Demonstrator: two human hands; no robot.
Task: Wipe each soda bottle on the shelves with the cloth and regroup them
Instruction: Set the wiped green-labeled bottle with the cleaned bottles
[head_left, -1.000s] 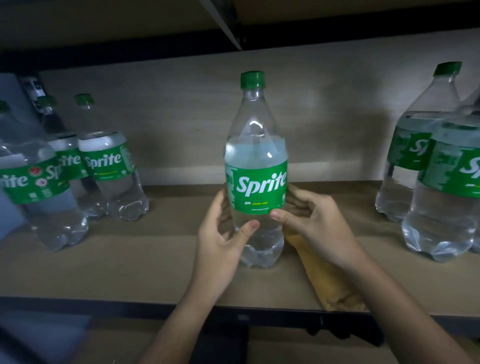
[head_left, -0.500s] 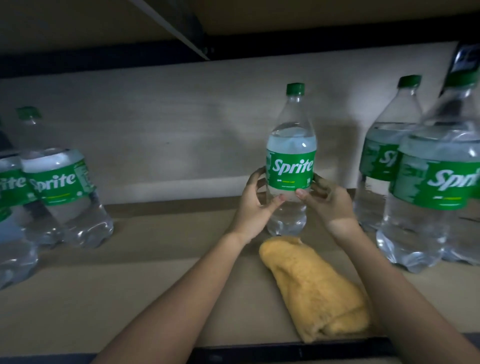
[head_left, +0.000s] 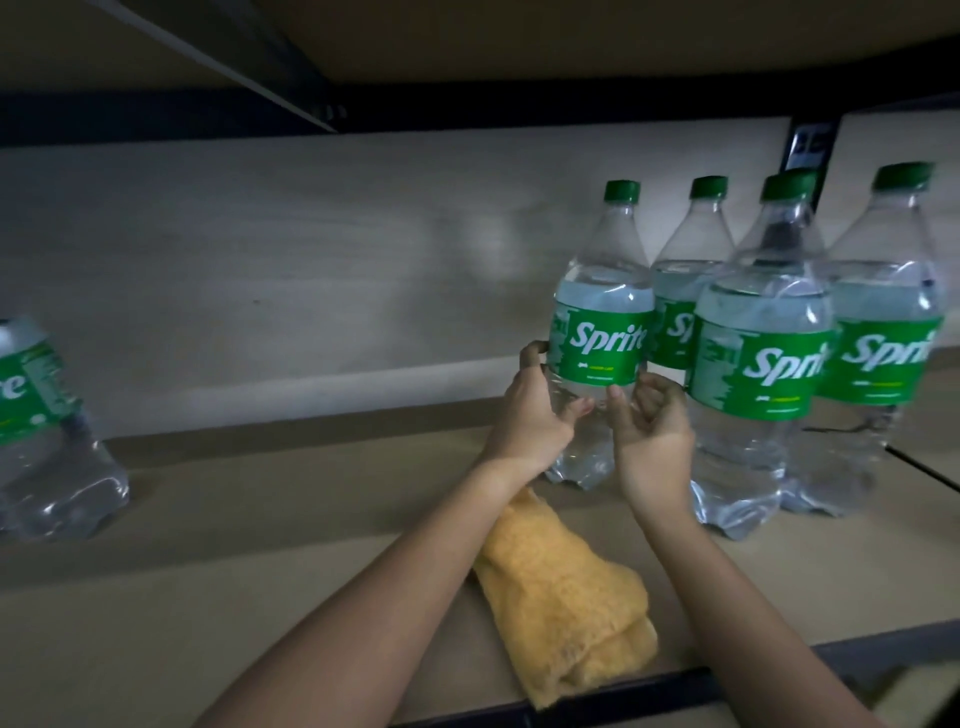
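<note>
A clear Sprite bottle (head_left: 601, 332) with a green label and cap stands upright on the shelf (head_left: 260, 519), right beside a group of three more Sprite bottles (head_left: 763, 364). My left hand (head_left: 532, 415) grips its lower body from the left. My right hand (head_left: 652, 434) is at its right side with fingers curled and the thumb tip against the bottle. A folded yellow cloth (head_left: 566, 597) lies on the shelf near the front edge, partly under my left forearm.
Another Sprite bottle (head_left: 36, 431) stands at the far left edge of view. The shelf's dark front rail (head_left: 623, 696) runs along the bottom. The upper shelf hangs low overhead. A pale back panel closes the rear.
Both hands carried the bottle to the right and set it against the group of bottles on the right. The cloth stayed on the shelf. The view shifted right.
</note>
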